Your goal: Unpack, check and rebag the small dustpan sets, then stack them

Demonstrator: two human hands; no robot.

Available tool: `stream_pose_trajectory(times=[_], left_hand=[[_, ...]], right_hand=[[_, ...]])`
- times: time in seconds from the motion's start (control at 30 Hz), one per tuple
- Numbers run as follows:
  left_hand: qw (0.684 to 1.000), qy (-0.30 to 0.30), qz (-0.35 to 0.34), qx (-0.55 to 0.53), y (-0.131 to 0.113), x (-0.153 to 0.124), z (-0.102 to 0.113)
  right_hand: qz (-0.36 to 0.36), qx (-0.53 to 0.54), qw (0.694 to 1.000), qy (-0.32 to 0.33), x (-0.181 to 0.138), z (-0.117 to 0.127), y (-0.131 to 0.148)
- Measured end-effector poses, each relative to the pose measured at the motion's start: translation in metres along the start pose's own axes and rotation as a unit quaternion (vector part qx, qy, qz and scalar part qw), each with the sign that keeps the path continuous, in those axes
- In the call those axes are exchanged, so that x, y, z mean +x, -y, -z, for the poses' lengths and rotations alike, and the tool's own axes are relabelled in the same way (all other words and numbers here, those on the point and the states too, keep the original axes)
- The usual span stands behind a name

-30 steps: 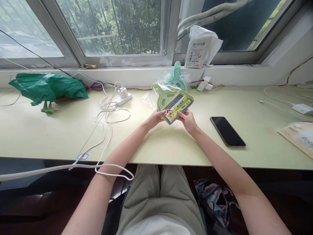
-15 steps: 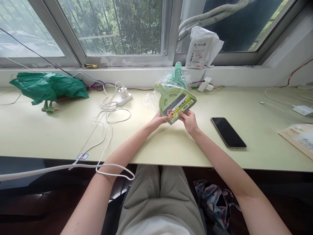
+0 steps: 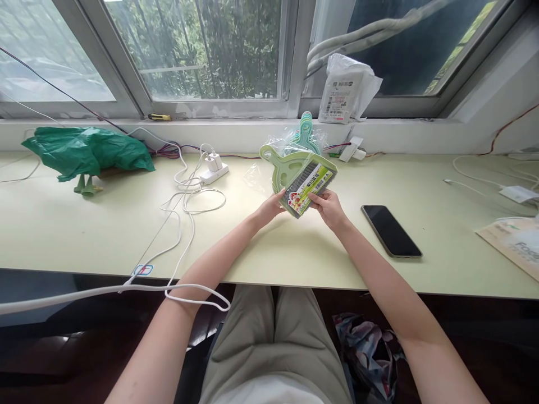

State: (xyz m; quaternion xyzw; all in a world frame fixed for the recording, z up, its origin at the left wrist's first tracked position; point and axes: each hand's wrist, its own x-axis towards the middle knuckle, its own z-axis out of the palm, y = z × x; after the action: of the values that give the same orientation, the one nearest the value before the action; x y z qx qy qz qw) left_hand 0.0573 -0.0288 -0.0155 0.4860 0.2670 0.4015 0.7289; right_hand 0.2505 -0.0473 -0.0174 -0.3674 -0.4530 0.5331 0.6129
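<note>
A small green brush-and-dustpan set [image 3: 300, 178] in clear plastic wrap, with a printed label, is held tilted above the pale desk [image 3: 105, 224]. My left hand [image 3: 269, 207] grips its lower left edge with closed fingers. My right hand [image 3: 327, 206] pinches its lower right edge at the label. Behind it stand more packaged green sets [image 3: 304, 134], partly hidden.
A black phone [image 3: 391, 230] lies to the right of my hands. White cables [image 3: 185, 207] and a charger block [image 3: 213, 167] lie to the left, with a green plastic bag [image 3: 86, 151] farther left. A white parcel [image 3: 343, 90] leans on the window sill. A paper bag [image 3: 511, 247] sits far right.
The packaged set has tilted slightly and shifted a little between my hands; both hands keep their grip. The view moved slightly.
</note>
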Motion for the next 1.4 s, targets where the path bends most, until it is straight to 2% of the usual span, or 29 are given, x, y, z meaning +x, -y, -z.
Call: stream_pose_trajectory(times=[0.2, 0.37, 0.43, 0.6, 0.7, 0.77, 0.8, 0.87, 0.9, 0.93, 0.97, 1.0, 1.1, 1.23, 1.4], left_hand=[[1.000, -0.015, -0.017, 0.018, -0.001, 0.000, -0.001], [0.994, 0.054, 0.061, 0.069, -0.004, -0.003, 0.001], [0.991, 0.073, 0.067, 0.085, -0.005, -0.003, 0.004], [0.989, 0.048, 0.005, 0.137, -0.001, 0.000, 0.004], [0.978, -0.027, -0.098, 0.180, 0.007, 0.004, 0.000], [0.949, -0.134, -0.170, 0.229, 0.011, 0.006, -0.003], [0.921, -0.203, -0.204, 0.262, 0.012, 0.006, -0.004], [0.832, -0.338, -0.275, 0.344, 0.009, 0.002, -0.003], [0.778, -0.381, -0.309, 0.392, 0.006, -0.001, -0.003], [0.727, -0.399, -0.339, 0.444, 0.002, -0.004, -0.002], [0.687, -0.386, -0.358, 0.501, -0.003, -0.007, -0.002], [0.659, -0.348, -0.362, 0.560, -0.008, -0.010, -0.002], [0.607, -0.235, -0.332, 0.683, -0.015, -0.015, -0.005], [0.572, -0.161, -0.289, 0.750, -0.005, -0.012, -0.011], [0.561, -0.162, -0.255, 0.771, 0.008, -0.007, -0.016]], right_hand=[[-0.010, -0.001, 1.000, 0.007, -0.002, -0.001, 0.002], [0.007, 0.014, 1.000, -0.011, -0.004, -0.005, -0.001], [0.009, 0.019, 1.000, -0.019, -0.004, -0.007, -0.004], [0.016, 0.023, 0.999, -0.031, -0.003, -0.009, -0.009], [0.025, 0.023, 0.998, -0.050, -0.003, -0.009, -0.011], [0.031, 0.021, 0.997, -0.064, -0.003, -0.009, -0.013], [0.033, 0.020, 0.997, -0.071, -0.003, -0.008, -0.013], [0.038, 0.017, 0.996, -0.080, -0.003, -0.008, -0.015], [0.040, 0.014, 0.996, -0.081, -0.003, -0.008, -0.015], [0.042, 0.011, 0.996, -0.082, -0.003, -0.008, -0.016], [0.043, 0.007, 0.996, -0.081, -0.003, -0.008, -0.016], [0.044, 0.003, 0.996, -0.080, -0.003, -0.008, -0.016], [0.041, -0.007, 0.996, -0.077, -0.004, -0.011, -0.016], [0.030, -0.034, 0.996, -0.070, -0.008, -0.016, -0.017], [0.017, -0.040, 0.996, -0.076, -0.009, -0.017, -0.021]])
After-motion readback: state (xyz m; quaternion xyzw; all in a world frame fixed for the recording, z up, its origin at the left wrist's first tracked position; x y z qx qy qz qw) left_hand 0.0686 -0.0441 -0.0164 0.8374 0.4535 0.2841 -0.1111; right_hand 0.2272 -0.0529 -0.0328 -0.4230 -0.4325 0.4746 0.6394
